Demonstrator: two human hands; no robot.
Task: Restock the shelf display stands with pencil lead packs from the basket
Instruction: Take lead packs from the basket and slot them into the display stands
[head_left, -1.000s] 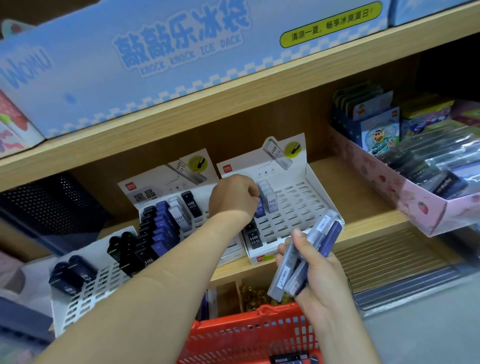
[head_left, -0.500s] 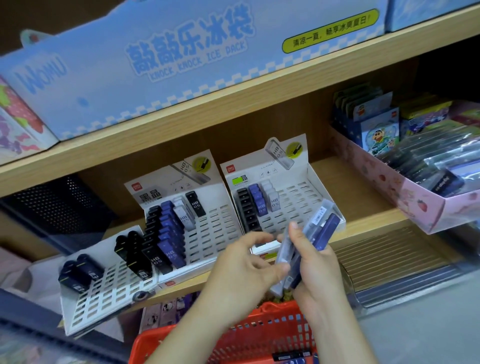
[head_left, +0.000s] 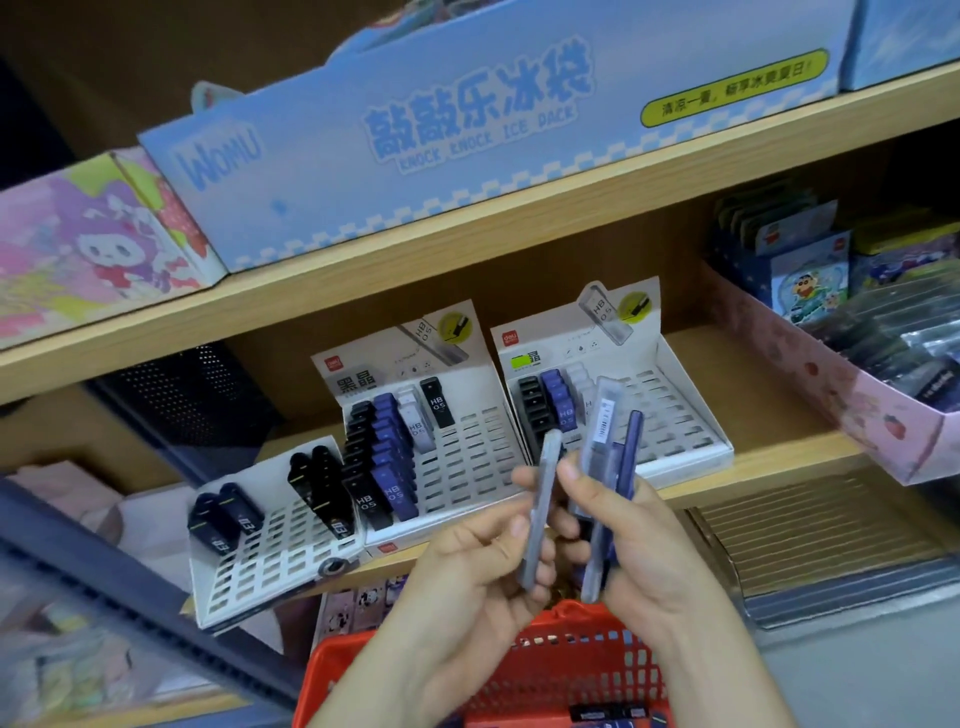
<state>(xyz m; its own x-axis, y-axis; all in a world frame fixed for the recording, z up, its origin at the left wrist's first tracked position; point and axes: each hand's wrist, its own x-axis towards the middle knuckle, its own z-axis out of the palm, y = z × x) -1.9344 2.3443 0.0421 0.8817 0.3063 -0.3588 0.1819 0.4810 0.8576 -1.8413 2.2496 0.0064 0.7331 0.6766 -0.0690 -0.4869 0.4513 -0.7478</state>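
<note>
Seating the single grey pack (head_left: 542, 499) well is, we judge, the step in hand; our left hand (head_left: 467, 571) pinches it by its lower half at the centre of the frame, fingers curled round it, the pack nearly upright; it looks meant for the right stand (head_left: 685, 415), centre right on the lower shelf, where a pale column (head_left: 579, 382) sits beside blue and black ones; we would match colour first, aim the bottom end at the next free slot below that column, and push along the stand's slope rather than straight down, so the neighbours are not knocked loose; a grip this low may foul the slot, so shifting the fingers higher before the reach seems wise. Our right hand (head_left: 649, 540), just right of the left, is closed round a bundle of packs (head_left: 605, 431), grey and dark blue, fanned upward in front of that stand's lower edge; both forearms rise from the bottom edge over the red basket (head_left: 363, 670), where a few dark packs (head_left: 608, 712) lie at bottom centre; the middle stand (head_left: 467, 457) and the left stand (head_left: 270, 561), lower left, show many free slots.
</note>
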